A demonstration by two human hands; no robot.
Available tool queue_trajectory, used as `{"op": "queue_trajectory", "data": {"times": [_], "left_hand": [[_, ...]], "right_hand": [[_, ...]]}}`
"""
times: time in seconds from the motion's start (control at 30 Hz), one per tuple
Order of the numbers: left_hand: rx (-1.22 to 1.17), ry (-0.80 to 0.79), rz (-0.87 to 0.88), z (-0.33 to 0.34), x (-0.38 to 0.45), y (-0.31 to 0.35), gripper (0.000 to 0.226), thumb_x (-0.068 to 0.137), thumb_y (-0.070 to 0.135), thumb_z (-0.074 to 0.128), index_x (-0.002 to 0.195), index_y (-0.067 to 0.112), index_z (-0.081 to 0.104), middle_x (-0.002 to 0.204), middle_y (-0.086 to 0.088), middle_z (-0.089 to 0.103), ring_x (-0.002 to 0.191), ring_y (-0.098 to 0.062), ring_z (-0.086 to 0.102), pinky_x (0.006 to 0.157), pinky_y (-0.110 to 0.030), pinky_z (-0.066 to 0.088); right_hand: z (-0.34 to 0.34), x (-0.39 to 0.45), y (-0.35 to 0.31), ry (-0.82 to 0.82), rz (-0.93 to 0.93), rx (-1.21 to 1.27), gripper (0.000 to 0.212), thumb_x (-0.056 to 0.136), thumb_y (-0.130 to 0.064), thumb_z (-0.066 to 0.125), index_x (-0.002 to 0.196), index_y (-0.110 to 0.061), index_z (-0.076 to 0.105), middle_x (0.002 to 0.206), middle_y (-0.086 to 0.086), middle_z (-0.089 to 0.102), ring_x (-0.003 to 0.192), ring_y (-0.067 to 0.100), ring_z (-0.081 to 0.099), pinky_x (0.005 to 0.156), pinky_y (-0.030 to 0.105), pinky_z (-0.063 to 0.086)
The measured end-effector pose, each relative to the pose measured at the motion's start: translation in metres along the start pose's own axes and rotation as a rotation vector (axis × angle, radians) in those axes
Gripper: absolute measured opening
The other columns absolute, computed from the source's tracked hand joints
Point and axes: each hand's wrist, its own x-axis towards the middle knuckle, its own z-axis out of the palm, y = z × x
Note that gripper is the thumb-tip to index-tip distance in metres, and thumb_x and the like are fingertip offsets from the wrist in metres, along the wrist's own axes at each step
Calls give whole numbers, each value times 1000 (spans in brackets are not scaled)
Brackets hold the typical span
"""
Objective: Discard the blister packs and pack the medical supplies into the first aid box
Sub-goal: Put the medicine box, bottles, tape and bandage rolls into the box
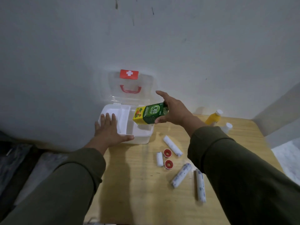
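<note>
Now packing is in hand: the right grip (172,111) holds the carton (150,113) over the box (141,138) at the counter's (138,184) far-left corner, the left grip (109,129) flat on the tray (124,120); next, I judge, lower the carton in.

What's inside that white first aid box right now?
A white tray under the left hand; the right hand holds a green carton over the box. Beneath them is hidden.
</note>
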Motion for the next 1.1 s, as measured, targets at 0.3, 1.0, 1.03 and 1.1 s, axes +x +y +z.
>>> {"op": "queue_trajectory", "data": {"times": [0.3,1.0,1.03,1.1], "left_hand": [[26,19,-1,5,-1,4,126,65,87,43,150,12,-14,158,-15,-19,146,-32,-18,116,-54,-5],[11,41,-5,8,-1,-1,123,68,84,44,148,13,-17,157,-15,-20,145,-33,-20,115,-53,-10],[13,45,-5,8,-1,-1,123,68,84,44,148,13,-16,158,-15,-20,145,-33,-19,115,-53,-10],[18,51,-5,8,-1,-1,122,68,84,44,149,14,-16,158,-14,-19,146,-33,-19,115,-53,-10]], "right_hand": [[36,27,-17,-36,58,-51,107,58,-26,88,143,-32,24,122,14,57,112,31,52,94,40,44],[107,45,-40,-39,137,92,85,75,-15,76,142,-30,27,137,13,45,124,30,44,103,38,38],[108,44,-42,-39,116,123,80,79,-16,73,142,-30,27,139,13,45,125,29,44,104,37,38],[110,43,-45,-12,98,184,71,85,-23,67,143,-30,26,141,13,44,126,29,45,104,38,38]]}}
